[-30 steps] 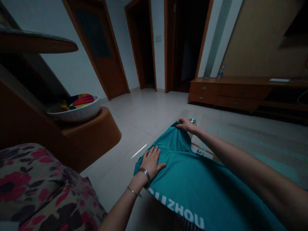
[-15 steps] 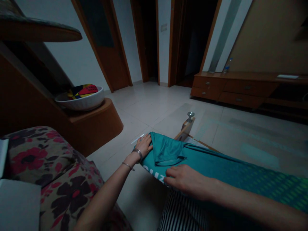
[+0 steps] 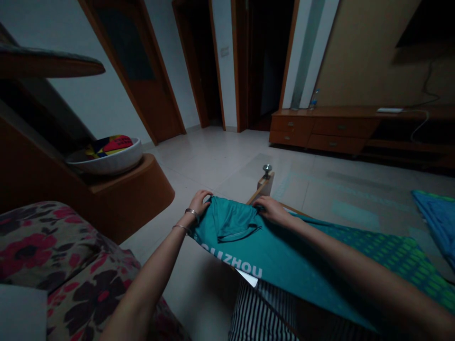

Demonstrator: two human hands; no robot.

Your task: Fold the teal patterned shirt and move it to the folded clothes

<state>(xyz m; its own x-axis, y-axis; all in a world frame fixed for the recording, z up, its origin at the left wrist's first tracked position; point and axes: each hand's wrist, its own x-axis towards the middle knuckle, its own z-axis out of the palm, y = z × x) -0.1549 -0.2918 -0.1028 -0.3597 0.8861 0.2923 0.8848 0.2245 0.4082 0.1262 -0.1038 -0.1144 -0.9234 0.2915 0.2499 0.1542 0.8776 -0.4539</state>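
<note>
A teal shirt (image 3: 291, 248) with white lettering and a green dotted pattern towards its right end lies spread over a glass-topped table. Its sleeve (image 3: 236, 220) is folded over onto the body near the left end. My left hand (image 3: 201, 203), with bracelets on the wrist, grips the shirt's far left corner, its fingertips partly hidden by cloth. At the far edge, by the sleeve's right side, my right hand (image 3: 272, 209) pinches the fabric between its fingers.
A metal knob on a wooden table support (image 3: 266, 173) stands just beyond the shirt. Another blue-green garment (image 3: 435, 222) lies at right. To the left are a flowered sofa (image 3: 85, 279) and a white bowl (image 3: 121, 158) on a wooden ledge. A TV cabinet (image 3: 327, 130) stands farther back.
My right hand has moved from the shirt's near edge to its far edge, uncovering more lettering. My left hand now grips the corner instead of lying flat. The view has turned right.
</note>
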